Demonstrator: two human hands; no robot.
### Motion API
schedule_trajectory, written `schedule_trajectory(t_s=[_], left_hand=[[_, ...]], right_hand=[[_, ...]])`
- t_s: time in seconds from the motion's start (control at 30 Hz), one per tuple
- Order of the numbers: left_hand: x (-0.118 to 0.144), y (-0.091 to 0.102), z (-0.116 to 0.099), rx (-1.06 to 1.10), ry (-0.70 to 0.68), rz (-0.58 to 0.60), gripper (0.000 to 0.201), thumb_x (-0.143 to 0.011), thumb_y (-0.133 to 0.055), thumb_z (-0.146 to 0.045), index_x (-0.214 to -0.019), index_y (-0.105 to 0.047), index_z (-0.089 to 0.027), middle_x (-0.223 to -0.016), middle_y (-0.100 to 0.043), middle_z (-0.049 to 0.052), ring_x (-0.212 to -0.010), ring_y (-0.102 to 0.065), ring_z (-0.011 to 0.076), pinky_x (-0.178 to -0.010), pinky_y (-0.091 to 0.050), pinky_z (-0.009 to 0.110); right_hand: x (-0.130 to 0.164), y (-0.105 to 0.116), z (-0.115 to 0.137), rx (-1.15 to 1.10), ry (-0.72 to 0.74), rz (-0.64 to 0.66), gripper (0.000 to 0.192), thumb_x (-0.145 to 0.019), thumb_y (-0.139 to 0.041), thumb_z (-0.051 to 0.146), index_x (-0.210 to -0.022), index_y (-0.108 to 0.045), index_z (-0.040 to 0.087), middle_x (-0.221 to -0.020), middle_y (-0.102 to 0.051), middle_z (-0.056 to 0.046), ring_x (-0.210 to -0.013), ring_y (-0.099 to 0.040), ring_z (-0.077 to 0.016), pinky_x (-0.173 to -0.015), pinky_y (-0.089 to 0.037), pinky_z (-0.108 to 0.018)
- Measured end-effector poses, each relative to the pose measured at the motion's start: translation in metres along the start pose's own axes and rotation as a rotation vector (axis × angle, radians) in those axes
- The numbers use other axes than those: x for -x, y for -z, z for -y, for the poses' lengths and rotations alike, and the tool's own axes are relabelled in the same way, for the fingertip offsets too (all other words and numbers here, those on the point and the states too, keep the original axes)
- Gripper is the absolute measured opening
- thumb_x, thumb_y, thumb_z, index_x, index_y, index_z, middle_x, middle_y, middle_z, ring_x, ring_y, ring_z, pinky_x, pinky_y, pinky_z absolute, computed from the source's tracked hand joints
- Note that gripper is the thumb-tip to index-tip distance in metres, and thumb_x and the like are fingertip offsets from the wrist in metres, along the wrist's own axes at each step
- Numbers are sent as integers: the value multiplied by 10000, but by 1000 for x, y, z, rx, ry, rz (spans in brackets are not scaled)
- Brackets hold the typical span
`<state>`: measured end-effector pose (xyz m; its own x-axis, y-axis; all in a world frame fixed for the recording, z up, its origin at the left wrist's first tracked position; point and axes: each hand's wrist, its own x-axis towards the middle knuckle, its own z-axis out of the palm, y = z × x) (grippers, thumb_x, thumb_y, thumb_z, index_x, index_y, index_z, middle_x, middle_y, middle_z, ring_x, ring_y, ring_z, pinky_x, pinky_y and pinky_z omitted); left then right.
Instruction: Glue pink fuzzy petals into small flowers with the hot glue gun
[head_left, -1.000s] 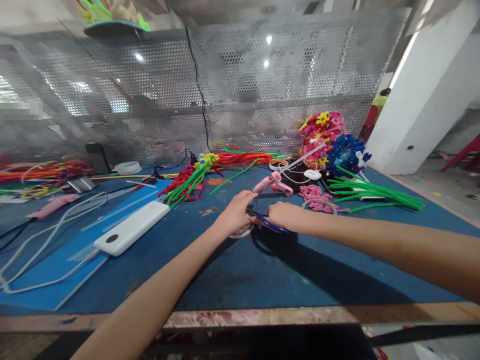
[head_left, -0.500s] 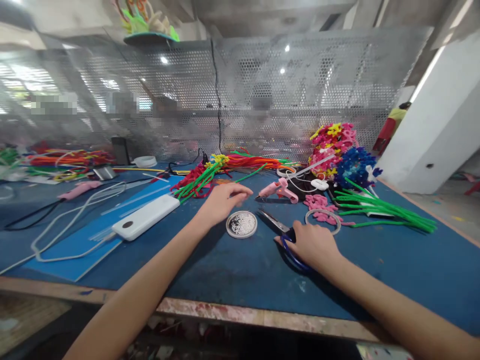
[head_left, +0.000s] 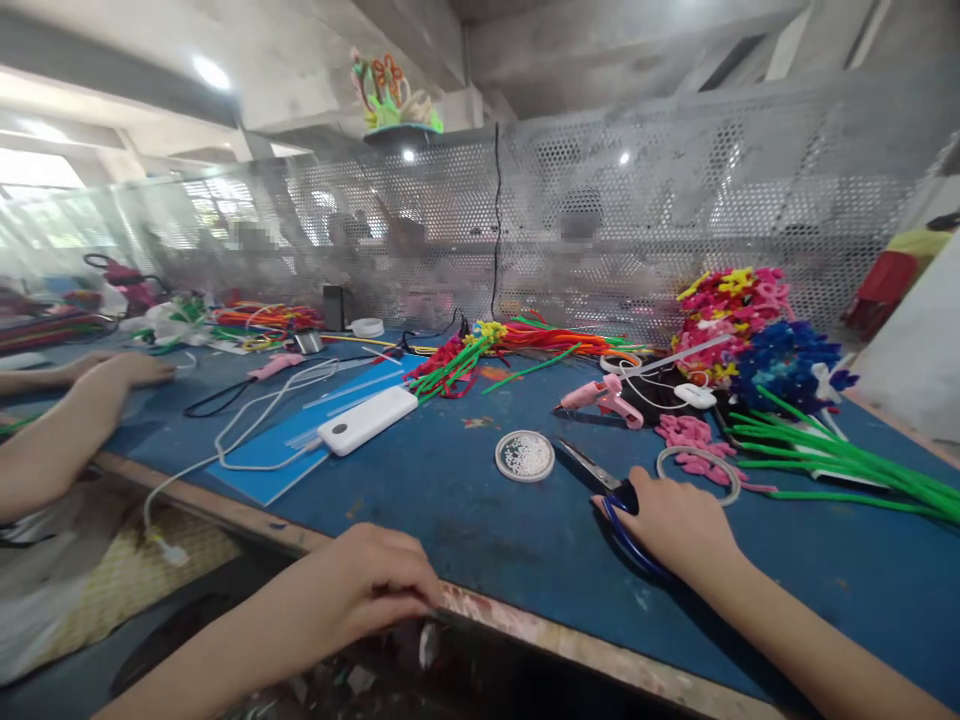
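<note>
My right hand point(head_left: 679, 515) is closed round the blue handles of a pair of scissors point(head_left: 589, 465), which lie on the blue table with their blades pointing away to the left. Just left of the blade tips is a round dish of small white beads point(head_left: 525, 456). My left hand point(head_left: 382, 570) hangs at the table's front edge, fingers curled down and thumb close to them. Its fingertips point below the edge, and whether they hold anything is unclear. A pink glue gun point(head_left: 604, 398) rests beyond the scissors. Near my right hand are a clear ring point(head_left: 733, 487) and pink pipe-cleaner pieces point(head_left: 686, 432).
Green pipe cleaners point(head_left: 847, 465) lie at the right, by blue pipe-cleaner flowers point(head_left: 791, 365). A white power bank point(head_left: 367, 420) with a cable sits on a blue sheet point(head_left: 259, 478). Another person's arms point(head_left: 90, 410) reach in at the left. A perforated metal screen point(head_left: 420, 210) stands behind.
My left hand has drawn back from beside the bead dish to the table's front edge. My right hand stays on the scissors. The view has swung left, bringing another person's arms into sight.
</note>
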<state>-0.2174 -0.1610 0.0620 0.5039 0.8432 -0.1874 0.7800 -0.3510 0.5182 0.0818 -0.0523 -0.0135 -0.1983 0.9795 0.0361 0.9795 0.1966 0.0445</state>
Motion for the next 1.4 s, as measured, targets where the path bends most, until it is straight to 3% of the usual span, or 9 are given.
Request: schedule_trajectory(t_s=[0.17, 0.23, 0.37, 0.47, 0.57, 0.67, 0.93, 1.13, 1.4], left_hand=[[-8, 4, 1, -37, 15, 45, 335, -929, -437, -357, -770, -687, -201, -605, -648, -16, -563, -600, 107, -601, -409, 177], [-17, 6, 2, -75, 4, 5, 389, -941, -400, -378, -736, -673, -190, -606, -637, -13, -573, -593, 112, -591, -404, 182], [-56, 7, 10, -145, -84, -191, 247, -907, -477, -371, -1009, -639, -214, -1019, -641, 34, -947, -593, 173, -838, -423, 251], [-100, 5, 23, -154, -151, -253, 533, -782, -644, -424, -1264, -499, -247, -1352, -436, 92, -1262, -396, 253, -1052, -302, 382], [-142, 3, 37, -110, -140, -237, 798, -691, -710, -480, -1362, -383, -199, -1426, -345, 153, -1336, -293, 303, -1086, -249, 452], [-168, 2, 50, -87, -157, -215, 875, -629, -758, -464, -1364, -371, -191, -1371, -428, 143, -1259, -420, 283, -1051, -324, 413], [-175, -2, 63, -112, -172, -210, 1034, -539, -800, -489, -1397, -317, -173, -1353, -448, 165, -1264, -386, 321, -1050, -292, 462], [-188, -2, 60, -159, -236, -220, 977, -545, -777, -534, -1371, -360, -221, -1262, -515, 116, -1190, -446, 301, -1020, -321, 438], [-198, -6, 58, -217, -272, -248, 791, -609, -744, -442, -1299, -436, -208, -1171, -557, 88, -1097, -495, 287, -974, -354, 420]], right_hand=[[0, 0, 0, -5, 7, -4, 496, -878, -337, 573, -911, -585, 145, -766, -686, -146, -735, -684, -331, -583, -469, -381], [0, -1, 0, -4, 5, 5, 496, -877, -337, 572, -915, -586, 145, -773, -687, -148, -741, -684, -333, -586, -467, -379], [0, -2, -1, -3, 4, 10, 517, -876, -314, 587, -920, -581, 147, -768, -685, -150, -731, -682, -350, -576, -465, -393], [0, -2, -1, 4, 18, 3, 499, -880, -320, 576, -909, -579, 151, -754, -685, -145, -716, -683, -348, -566, -466, -392], [-1, -1, -1, 11, 20, 13, 495, -881, -322, 573, -910, -580, 151, -766, -685, -151, -731, -686, -333, -574, -468, -372], [-2, 0, -1, 11, 11, 5, 492, -878, -330, 572, -913, -583, 151, -777, -686, -152, -743, -686, -328, -589, -471, -370], [-2, 1, -1, -22, 13, -1, 483, -869, -355, 568, -916, -589, 148, -776, -687, -145, -751, -680, -338, -603, -475, -397], [-2, 3, 0, -35, 4, 17, 475, -868, -362, 561, -928, -588, 148, -812, -691, -150, -770, -678, -331, -613, -468, -384], [-3, 1, -1, -19, 17, -6, 466, -871, -363, 563, -917, -581, 153, -790, -693, -139, -753, -682, -318, -596, -468, -366]])
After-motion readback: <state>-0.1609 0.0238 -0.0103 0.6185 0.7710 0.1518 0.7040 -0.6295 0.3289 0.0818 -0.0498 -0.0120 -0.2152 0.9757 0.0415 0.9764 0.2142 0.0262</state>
